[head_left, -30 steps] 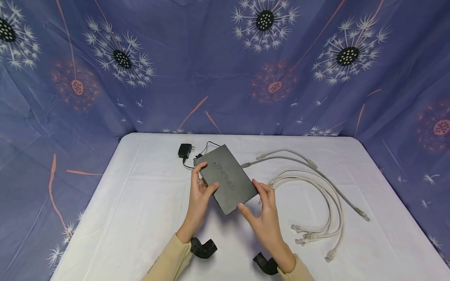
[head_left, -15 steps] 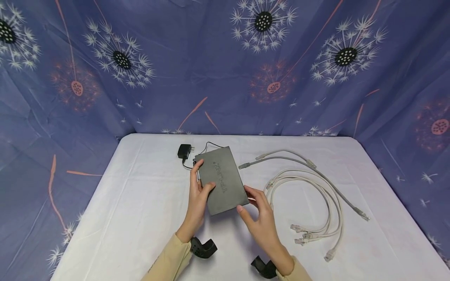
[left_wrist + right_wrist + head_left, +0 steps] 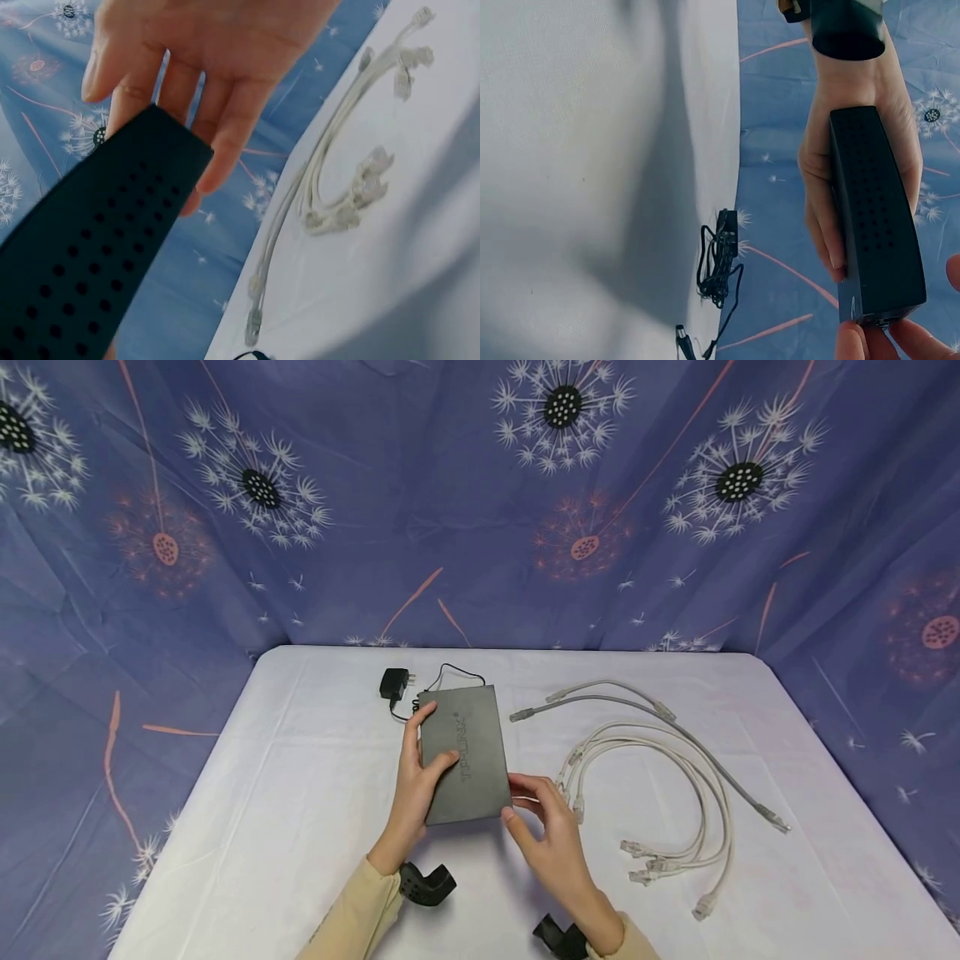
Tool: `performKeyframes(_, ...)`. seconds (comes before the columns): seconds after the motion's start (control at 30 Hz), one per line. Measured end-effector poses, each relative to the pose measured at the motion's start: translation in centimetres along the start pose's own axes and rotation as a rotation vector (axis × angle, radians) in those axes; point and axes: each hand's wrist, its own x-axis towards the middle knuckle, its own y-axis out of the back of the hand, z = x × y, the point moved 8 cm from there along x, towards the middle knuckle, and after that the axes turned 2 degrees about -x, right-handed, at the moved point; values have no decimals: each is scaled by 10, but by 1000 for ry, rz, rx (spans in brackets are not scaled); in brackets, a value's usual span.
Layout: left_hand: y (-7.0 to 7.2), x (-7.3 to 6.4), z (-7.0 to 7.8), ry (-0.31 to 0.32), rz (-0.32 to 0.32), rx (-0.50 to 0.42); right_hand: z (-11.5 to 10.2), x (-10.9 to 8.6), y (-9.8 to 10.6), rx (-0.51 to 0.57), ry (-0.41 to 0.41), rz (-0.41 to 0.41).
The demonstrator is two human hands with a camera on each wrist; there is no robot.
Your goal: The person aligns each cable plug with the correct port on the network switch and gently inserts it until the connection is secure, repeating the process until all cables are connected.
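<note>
A flat dark grey network switch (image 3: 468, 756) with TP-LINK lettering is held up over the table in the head view. My left hand (image 3: 408, 781) grips its left side, thumb on the lettered top and fingers reaching to the far left corner and underneath. At the near right corner, my right hand (image 3: 551, 835) holds the edge, thumb at the corner and fingers curled behind the right side. From the right wrist, the switch's perforated side wall (image 3: 874, 202) shows, with right fingertips (image 3: 919, 341) at its end. The left wrist view shows another perforated wall (image 3: 105, 240), partly covering the right hand.
A black power adapter (image 3: 394, 682) with a thin bundled cord lies behind the switch. To the right are coiled white Ethernet cables (image 3: 708, 785) and two grey ones, including a long grey cable (image 3: 637, 700). The table's far edge meets a patterned blue curtain (image 3: 420, 510).
The switch has turned clockwise in the head view, its near right corner swinging left and down. My right hand has moved slightly left with it. The grey cable's plug has come into view.
</note>
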Motion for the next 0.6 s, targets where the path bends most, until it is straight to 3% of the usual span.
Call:
performKeyframes(0.17,4,2,-3,11,4,56,8,-2,-2,9,-19,-8)
performKeyframes(0.6,15,2,-4,75,18,57,15,13,-4,59,24,-89)
